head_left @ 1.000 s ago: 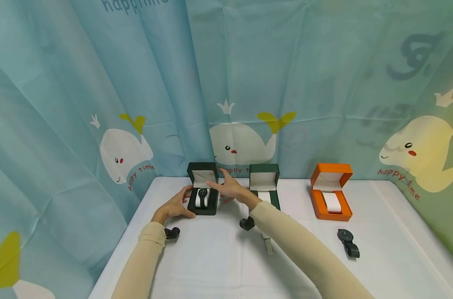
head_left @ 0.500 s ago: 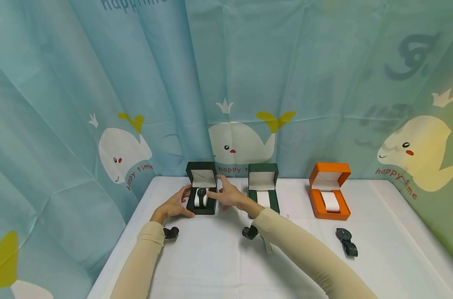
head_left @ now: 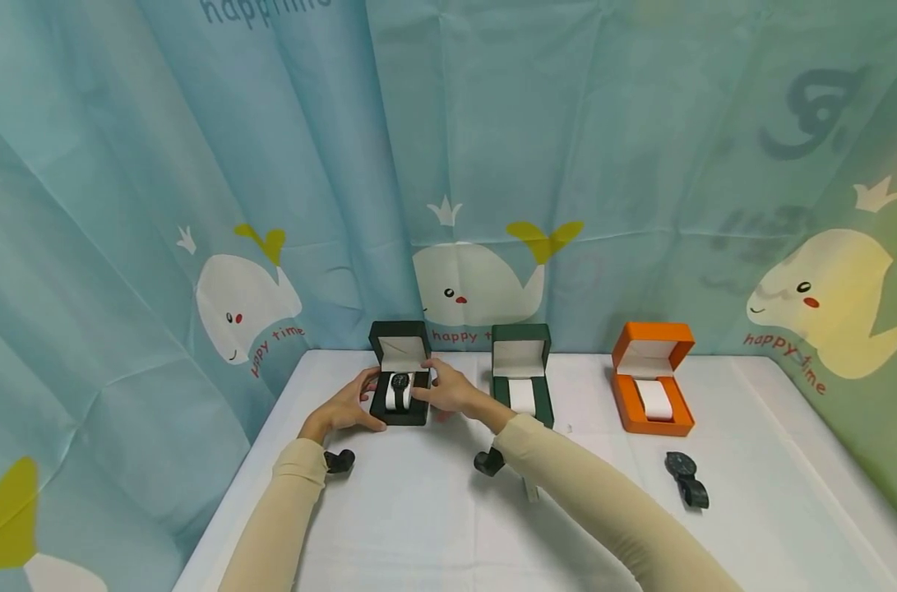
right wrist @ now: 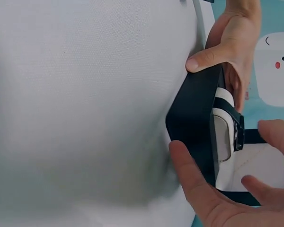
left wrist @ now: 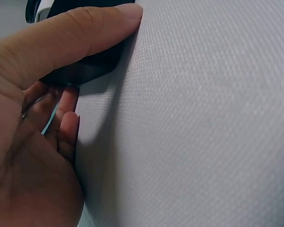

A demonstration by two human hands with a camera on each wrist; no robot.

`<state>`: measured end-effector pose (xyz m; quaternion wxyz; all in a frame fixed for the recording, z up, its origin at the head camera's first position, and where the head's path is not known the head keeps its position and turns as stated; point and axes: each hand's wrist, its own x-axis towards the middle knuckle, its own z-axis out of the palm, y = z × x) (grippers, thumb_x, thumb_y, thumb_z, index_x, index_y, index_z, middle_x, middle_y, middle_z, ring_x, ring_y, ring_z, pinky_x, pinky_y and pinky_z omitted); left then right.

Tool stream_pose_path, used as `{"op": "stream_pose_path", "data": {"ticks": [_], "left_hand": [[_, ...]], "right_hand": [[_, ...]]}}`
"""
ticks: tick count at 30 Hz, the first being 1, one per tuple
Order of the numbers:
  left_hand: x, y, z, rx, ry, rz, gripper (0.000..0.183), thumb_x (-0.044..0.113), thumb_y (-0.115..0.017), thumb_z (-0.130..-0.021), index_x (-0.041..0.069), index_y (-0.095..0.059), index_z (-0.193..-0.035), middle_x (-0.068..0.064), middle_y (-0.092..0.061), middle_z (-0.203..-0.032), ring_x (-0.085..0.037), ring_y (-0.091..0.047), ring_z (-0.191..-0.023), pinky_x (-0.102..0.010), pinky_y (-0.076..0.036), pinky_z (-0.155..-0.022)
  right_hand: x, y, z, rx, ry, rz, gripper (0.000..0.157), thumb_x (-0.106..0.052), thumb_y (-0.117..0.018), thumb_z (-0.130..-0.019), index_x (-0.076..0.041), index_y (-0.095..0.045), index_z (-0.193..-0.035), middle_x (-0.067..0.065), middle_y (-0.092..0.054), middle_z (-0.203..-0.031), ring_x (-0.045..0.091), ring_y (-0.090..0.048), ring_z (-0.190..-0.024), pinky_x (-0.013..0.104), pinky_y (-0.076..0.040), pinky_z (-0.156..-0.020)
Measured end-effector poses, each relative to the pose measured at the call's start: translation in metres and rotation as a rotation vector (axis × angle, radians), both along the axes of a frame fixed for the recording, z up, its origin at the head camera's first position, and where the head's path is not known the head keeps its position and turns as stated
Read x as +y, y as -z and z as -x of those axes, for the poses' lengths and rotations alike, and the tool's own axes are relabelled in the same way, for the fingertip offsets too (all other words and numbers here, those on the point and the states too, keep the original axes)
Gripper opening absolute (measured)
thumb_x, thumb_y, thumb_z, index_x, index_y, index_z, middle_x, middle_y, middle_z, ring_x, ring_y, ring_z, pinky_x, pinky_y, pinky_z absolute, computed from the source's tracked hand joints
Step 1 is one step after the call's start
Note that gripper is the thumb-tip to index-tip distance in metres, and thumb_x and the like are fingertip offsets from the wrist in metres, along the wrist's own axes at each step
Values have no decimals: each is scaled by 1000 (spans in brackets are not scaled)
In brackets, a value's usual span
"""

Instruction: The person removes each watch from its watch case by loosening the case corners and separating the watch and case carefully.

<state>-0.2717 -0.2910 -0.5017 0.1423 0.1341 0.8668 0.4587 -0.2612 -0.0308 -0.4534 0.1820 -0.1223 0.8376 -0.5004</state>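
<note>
At the table's left rear stands a black watch box (head_left: 408, 418), its lid raised. A black-strapped watch (head_left: 399, 390) sits inside on a white cushion. My left hand (head_left: 344, 406) grips the box's left side, thumb along the front and fingers behind; in the left wrist view the thumb (left wrist: 75, 40) lies against the dark box. At the box's right side is my right hand (head_left: 451, 390), with fingers spread. In the right wrist view the thumb of this hand (right wrist: 189, 177) touches the box's outer edge, and the other fingers stand apart near the pale lid lining.
A green watch box (head_left: 543, 401) and an orange watch box (head_left: 657, 427) stand open to the right, each with a white cushion. Another black watch (head_left: 685, 475) lies front right. A pale strap (head_left: 531, 492) shows partly under my right sleeve (head_left: 589, 493). A curtain (head_left: 485, 156) hangs behind.
My right hand has moved down from in front of the raised lid to the right side of the box base. My left hand keeps its grip; the box and watch stay put.
</note>
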Motion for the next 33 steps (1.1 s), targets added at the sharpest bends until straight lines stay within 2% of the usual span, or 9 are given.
{"op": "stream_pose_path", "data": {"ticks": [12, 19, 27, 33], "left_hand": [[2, -3, 0, 3, 13, 1, 116, 2, -93, -69, -1, -21, -159, -25, -30, -161, -43, -35, -144, -55, -29, -119], [3, -3, -1, 5, 9, 8, 115, 2, -93, -68, -1, -22, -159, -25, -32, -160, -43, -36, -143, -56, -30, -119], [4, -7, -4, 22, 21, -5, 114, -1, -92, -69, -4, -21, -158, -28, -33, -158, -46, -36, -141, -59, -30, -117], [4, -5, -2, -13, 4, 33, 117, 2, -93, -69, 0, -19, -160, -25, -31, -161, -44, -34, -145, -56, -29, -119]], "right_hand": [[-8, 11, 5, -13, 39, 87, 51, -4, -70, -96, 0, -54, -145, 29, -53, -140, 34, -69, -88, 43, -63, -66], [-16, 15, 8, 30, 86, 56, 49, 6, -73, -90, 2, -61, -137, 28, -60, -129, 32, -71, -79, 41, -62, -61], [-18, 14, 9, 27, 139, 55, 51, 12, -76, -84, 2, -65, -132, 27, -62, -125, 38, -72, -88, 39, -62, -57], [-18, 19, 10, 5, 152, 92, 51, 12, -76, -84, 1, -66, -132, 28, -61, -130, 37, -73, -82, 40, -62, -57]]}}
